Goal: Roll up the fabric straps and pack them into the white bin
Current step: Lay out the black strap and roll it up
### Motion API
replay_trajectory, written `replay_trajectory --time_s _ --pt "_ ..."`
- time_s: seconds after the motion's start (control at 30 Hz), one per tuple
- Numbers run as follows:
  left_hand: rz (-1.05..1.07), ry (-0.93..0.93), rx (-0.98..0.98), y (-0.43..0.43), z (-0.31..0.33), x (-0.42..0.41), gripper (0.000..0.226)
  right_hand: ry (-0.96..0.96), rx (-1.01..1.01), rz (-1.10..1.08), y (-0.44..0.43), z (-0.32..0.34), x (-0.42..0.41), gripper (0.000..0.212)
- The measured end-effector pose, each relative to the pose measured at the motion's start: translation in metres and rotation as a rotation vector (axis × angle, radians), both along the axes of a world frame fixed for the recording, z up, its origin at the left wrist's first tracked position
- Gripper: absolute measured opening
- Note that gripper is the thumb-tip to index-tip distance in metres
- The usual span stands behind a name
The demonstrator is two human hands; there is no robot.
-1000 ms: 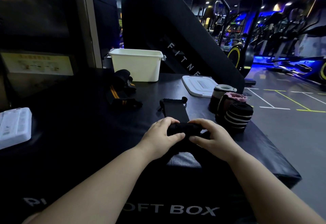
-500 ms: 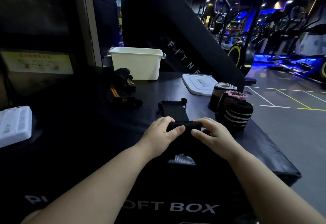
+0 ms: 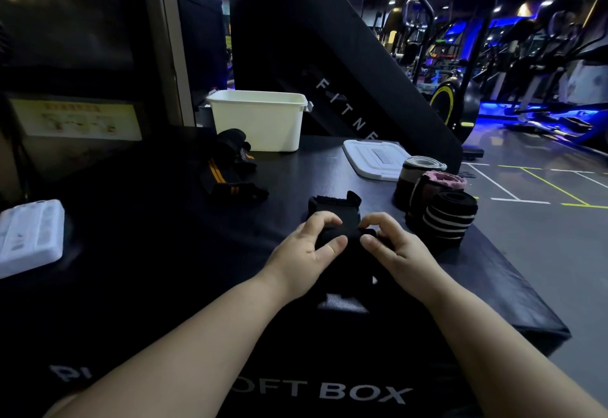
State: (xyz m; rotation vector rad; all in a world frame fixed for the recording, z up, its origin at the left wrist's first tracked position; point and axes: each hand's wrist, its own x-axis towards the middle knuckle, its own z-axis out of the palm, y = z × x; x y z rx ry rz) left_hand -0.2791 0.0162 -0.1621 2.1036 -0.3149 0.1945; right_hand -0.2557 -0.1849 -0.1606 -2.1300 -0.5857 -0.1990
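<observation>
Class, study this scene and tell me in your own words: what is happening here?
A person's left hand and right hand pinch a partly rolled black strap on the soft box, its far end lying flat. Three rolled straps stand to the right. Loose orange-striped straps lie unrolled by the white bin, whose lid lies apart.

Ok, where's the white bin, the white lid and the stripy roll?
white bin (image 3: pixel 260 125): head view, front wall.
white lid (image 3: pixel 375 159): head view, flat top.
stripy roll (image 3: pixel 444 223): head view, striped side.
</observation>
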Motion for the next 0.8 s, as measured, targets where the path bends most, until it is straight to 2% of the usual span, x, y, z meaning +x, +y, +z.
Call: replay_trajectory --time_s 0.1,0.17,0.23,0.33,0.47,0.57,0.67,0.8 --pt "0.000 0.022 -0.010 0.000 0.000 0.002 0.012 -0.037 -0.036 -0.023 -0.001 -0.002 0.000 0.009" --pt "0.010 0.044 -0.035 -0.002 0.001 0.003 0.007 -0.107 -0.073 -0.012 -0.002 -0.001 -0.002 0.021" --pt "0.035 0.058 -0.031 -0.003 0.002 0.004 0.015 -0.172 -0.095 0.022 -0.003 -0.001 -0.004 0.031" --pt "0.072 0.057 -0.006 -0.005 0.000 0.006 0.018 -0.129 -0.075 0.024 -0.005 -0.002 -0.003 0.038" --pt "0.087 -0.098 0.006 -0.003 -0.003 0.005 0.028 -0.103 -0.059 0.013 -0.001 0.000 -0.003 0.031" --pt "0.028 -0.129 -0.039 -0.001 0.001 -0.003 0.023 -0.081 -0.063 0.002 -0.001 0.001 -0.002 0.028" --pt "-0.022 -0.058 -0.007 0.003 0.003 -0.007 0.036 -0.071 -0.058 -0.024 0.001 0.000 -0.003 0.027" --pt "-0.062 0.010 0.096 0.006 0.003 -0.007 0.063 -0.087 -0.081 -0.010 -0.002 -0.001 -0.005 0.045"
